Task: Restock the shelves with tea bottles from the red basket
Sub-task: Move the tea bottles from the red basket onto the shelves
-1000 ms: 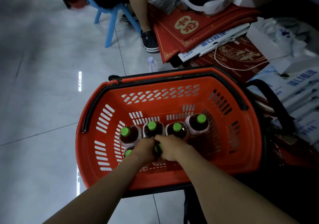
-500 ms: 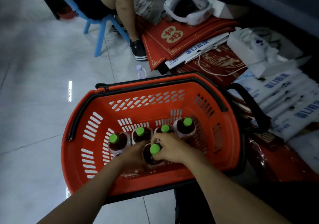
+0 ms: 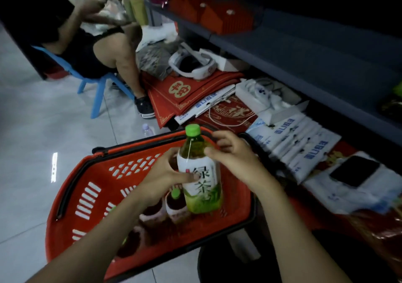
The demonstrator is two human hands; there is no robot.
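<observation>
Head view: the left hand [image 3: 165,173] grips the tea bottle [image 3: 200,173] at the white label, w/ the thumb laid across the front. The right hand [image 3: 235,154] holds the same bottle higher up: thumb on the shoulder, fingers curled behind the neck, just under the green cap. The bottle is nearly upright, cap tilted a little to the left, and its bottom is in the air above the red basket [image 3: 87,195].

The basket stands on the floor [image 3: 43,130], below both hands. Inside it, under the left hand, stand more bottles [image 3: 174,208] w/ dark tea; one green cap is visible, the others are partly hidden by the left forearm, so no exact count.

Beyond the right hand runs a grey shelf [image 3: 304,60]. Under it, to the right of the right hand, lie white bags [image 3: 293,143] and a dark phone [image 3: 354,170] on top of one.

Far beyond the left hand a person sits on a blue chair [image 3: 97,91]. Btw chair and basket, a small clear bottle [image 3: 148,130] stands on the floor.
</observation>
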